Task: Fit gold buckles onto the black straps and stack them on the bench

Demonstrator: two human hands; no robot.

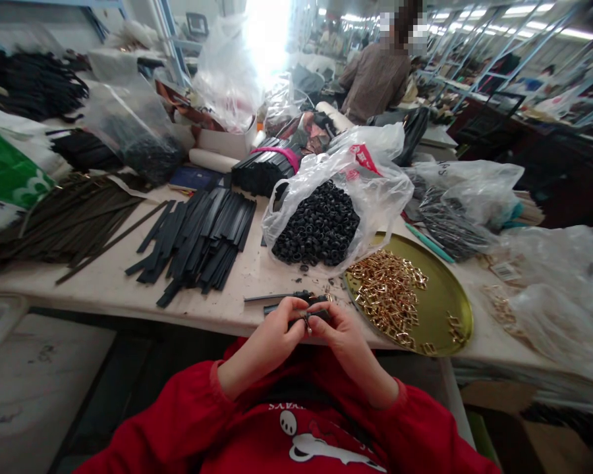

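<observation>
"Fitting is judged to be in hand — a small clip is pinched at the end of a black strap, low in the frame's centre."
"How is it gripped?"
"The strap is grasped by the left hand and right hand alike, fingertips closed. A square, steady press is called for next; gold pieces are heaped on the tray, lower right."
</observation>
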